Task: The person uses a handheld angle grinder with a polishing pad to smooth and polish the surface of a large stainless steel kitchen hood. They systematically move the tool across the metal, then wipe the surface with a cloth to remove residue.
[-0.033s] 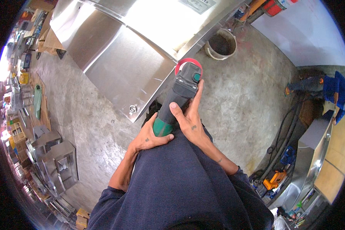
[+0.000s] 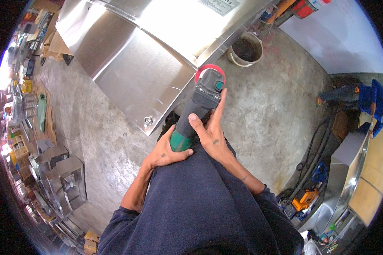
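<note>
At the top edge, we see a pale grey label on the metal surface – its bold heading is cut off, its finer lines too small to read. Our left hand and right hand each bear a small dark mark – illegible to us.

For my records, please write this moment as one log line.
left grip: power tool, green end | right grip: power tool, black body | red ring: near steel panel

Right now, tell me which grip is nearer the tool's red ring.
Right. The right grip lies along the tool's dark body, extended toward the red ring; the left grip is at the green end, farther from it.
</note>
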Motion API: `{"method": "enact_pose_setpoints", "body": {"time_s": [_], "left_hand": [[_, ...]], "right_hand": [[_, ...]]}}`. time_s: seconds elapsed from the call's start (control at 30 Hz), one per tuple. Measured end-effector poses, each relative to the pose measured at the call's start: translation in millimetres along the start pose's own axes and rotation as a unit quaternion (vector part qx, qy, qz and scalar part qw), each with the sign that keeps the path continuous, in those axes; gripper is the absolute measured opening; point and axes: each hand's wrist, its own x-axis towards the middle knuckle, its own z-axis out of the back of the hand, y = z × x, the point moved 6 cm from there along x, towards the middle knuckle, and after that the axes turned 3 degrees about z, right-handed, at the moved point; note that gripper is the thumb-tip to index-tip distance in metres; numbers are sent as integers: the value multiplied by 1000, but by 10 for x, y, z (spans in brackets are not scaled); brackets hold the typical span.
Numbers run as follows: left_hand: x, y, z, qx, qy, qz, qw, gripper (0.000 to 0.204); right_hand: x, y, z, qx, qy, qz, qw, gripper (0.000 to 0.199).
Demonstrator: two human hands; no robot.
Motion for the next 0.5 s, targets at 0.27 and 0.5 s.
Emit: {"method": "enact_pose_setpoints", "body": {"time_s": [0.27, 0.5], "left_hand": [[7, -213, 78, 2, -4, -19, 1000, 112], [128, -194, 72, 59, 23, -15, 998, 112]], "right_hand": [[55, 161, -16, 2, 1, 55, 998, 114], [60, 15, 79, 19, -30, 32, 999, 113]]}}
